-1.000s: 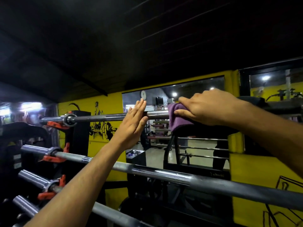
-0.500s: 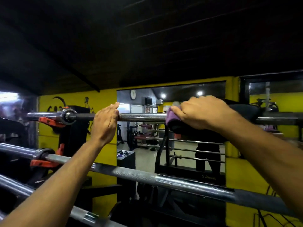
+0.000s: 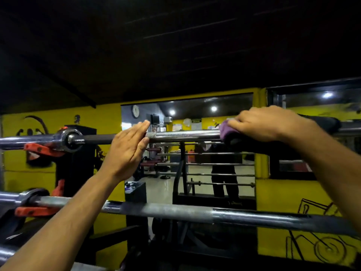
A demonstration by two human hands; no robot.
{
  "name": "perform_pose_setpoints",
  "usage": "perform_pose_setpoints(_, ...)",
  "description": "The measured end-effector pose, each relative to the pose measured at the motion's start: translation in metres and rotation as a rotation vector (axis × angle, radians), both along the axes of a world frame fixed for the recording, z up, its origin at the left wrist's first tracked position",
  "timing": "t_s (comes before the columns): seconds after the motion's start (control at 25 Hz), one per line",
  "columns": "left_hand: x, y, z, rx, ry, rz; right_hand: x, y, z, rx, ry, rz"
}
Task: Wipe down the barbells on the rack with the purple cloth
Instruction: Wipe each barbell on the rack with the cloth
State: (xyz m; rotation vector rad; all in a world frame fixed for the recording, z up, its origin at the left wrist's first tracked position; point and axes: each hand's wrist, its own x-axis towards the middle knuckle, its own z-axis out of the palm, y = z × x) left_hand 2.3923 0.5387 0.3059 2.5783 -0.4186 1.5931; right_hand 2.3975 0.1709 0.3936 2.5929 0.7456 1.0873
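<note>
Top bar (image 3: 185, 134): lies level across the rack at hand height, shiny in the middle, dark near the left collar (image 3: 71, 138).
Purple cloth (image 3: 224, 131): wrapped over the top bar, right of centre, under the right hand.
Right hand (image 3: 261, 123): fingers curled over the cloth, gripping it against the bar.
Left hand (image 3: 129, 149): fingers straight and pressed together, palm flat against the top bar, holding nothing.
Second bar (image 3: 195, 212): crosses lower, in front of both forearms' reach.
Orange hooks (image 3: 42, 149): hold the bars at the left.
Behind: a mirror (image 3: 187, 153) in a yellow wall (image 3: 101, 122), a wall clock (image 3: 135, 111).
</note>
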Motion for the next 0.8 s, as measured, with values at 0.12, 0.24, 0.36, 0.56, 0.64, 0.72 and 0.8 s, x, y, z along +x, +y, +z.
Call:
perform_pose_setpoints(0.12, 0.002, 0.001, -0.002, 0.019, -0.017, -0.01, 0.003, 0.04, -0.008, 0.034, -0.087, -0.012)
perform_pose_setpoints(0.24, 0.0, 0.007, -0.001, 0.051, -0.018, -0.038, -0.003, 0.033, -0.041, 0.006, -0.393, 0.059)
perform_pose_setpoints(0.36, 0.0, 0.015, -0.001, 0.119, -0.001, -0.065, -0.014, 0.0, -0.041, -0.002, -0.397, 0.035)
perform_pose_setpoints(0.56, -0.002, 0.024, 0.0, 0.198, -0.007, -0.082, -0.004, 0.04, 0.003, 0.176, 0.19, -0.048)
perform_pose_setpoints(0.64, -0.005, 0.031, 0.005, 0.248, 0.019, -0.106, 0.003, 0.045, 0.005, 0.232, 0.242, 0.036)
perform_pose_setpoints(0.72, -0.008, 0.046, 0.015, 0.334, 0.051, -0.118, 0.003, 0.044, 0.003, 0.339, 0.053, 0.072)
perform_pose_setpoints(0.8, -0.006, 0.061, 0.027, 0.386, 0.061, -0.109, -0.004, 0.057, -0.007, 0.376, -0.16, 0.032)
